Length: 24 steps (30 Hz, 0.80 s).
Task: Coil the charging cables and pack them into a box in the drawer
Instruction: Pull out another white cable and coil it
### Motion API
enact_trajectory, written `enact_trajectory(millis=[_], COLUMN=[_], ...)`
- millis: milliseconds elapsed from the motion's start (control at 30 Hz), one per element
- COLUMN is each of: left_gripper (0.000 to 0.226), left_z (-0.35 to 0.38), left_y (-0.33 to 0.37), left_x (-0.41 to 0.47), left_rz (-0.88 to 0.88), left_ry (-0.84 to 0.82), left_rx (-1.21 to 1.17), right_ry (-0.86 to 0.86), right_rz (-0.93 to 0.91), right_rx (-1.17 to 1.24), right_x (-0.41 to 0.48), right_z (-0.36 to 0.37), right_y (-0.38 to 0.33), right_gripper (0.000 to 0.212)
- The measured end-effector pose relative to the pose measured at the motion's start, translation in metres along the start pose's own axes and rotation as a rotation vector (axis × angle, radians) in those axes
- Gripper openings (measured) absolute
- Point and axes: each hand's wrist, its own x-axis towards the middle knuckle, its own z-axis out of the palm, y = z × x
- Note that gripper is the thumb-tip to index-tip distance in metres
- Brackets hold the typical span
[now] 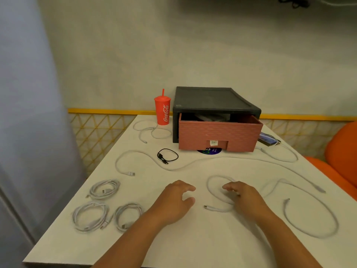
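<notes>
Left hand (174,200) relaxed above table (193,240), right hand (244,196) relaxed over uncoiled cable (216,209), three coils (90,216) by left edge

Coca-Cola branding showing on red cup (162,110)
White script is running up its side; the sticker (213,142) on the drawer (218,130) is showing only blurred print.

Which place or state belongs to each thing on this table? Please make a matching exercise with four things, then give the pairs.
Things:
1. red cup
2. black cable
3. coiled white cables
4. pink drawer

Places or states:
a. pulled partly open
b. left of the left hand
c. upright, with a straw
d. small loop before the black cabinet

Pairs: 1-c, 2-d, 3-b, 4-a
</notes>
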Motion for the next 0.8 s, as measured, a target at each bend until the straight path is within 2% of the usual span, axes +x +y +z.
enact_trajectory(millis=[200,300,433,567,700,800], left_gripper=[0.035,0.04,0.027,0.027,0.015,0.018], left_z=[0.038,0.053,0.06,0.05,0.02,0.0], left_y=[0.024,0.033,0.031,0.02,0.022,0.024], left_x=[0.007,0.008,0.009,0.009,0.009,0.011], left_rz=[0.107,0.113,0.143,0.105,0.081,0.031], left_ry=[-0.035,-0.097,-0.057,0.034,0.083,0.103], left_rx=[0.123,0.294,0.476,0.339,0.124,-0.09], right_ry=[0.048,0.079,0.057,0.077,0.079,0.029], right_rz=[-0.075,-0.137,-0.184,-0.213,-0.117,-0.087], right_rx=[-0.048,0.034,0.182,0.192,-0.167,-0.286], right_x=[-0.009,-0.01,-0.014,-0.016,-0.016,-0.01], right_z=[0.014,0.021,0.023,0.017,0.008,0.006], right_y=[0.012,0.005,-0.003,-0.004,-0.011,-0.018], right_gripper=[0.049,0.044,0.042,0.05,0.073,0.063])
